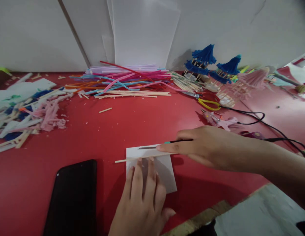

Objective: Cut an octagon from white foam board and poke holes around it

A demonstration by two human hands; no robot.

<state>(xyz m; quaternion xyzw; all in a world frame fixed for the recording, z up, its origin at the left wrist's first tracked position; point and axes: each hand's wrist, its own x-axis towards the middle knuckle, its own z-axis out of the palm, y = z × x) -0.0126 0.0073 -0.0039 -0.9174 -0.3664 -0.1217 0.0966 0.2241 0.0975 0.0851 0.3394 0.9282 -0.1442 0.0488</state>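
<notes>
Before me, a red tabletop (105, 131) carries a black phone (72, 200), a white card (167, 177), a bundle of coloured stems (132, 72), pale sticks (140, 94), a yellow-handled tool (209, 105), a pink glue gun (217, 120) and, to my left, heaped scraps (50, 118).

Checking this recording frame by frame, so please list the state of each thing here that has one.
Left hand: fingertips on the stick
Right hand: gripping the craft knife
Craft knife: blade exposed
Stick: lying across the card
White card: flat
Phone: flat, screen dark
Glue gun: lying down
Yellow-handled tool: lying down, open or shut unclear
Scraps: heaped
</notes>
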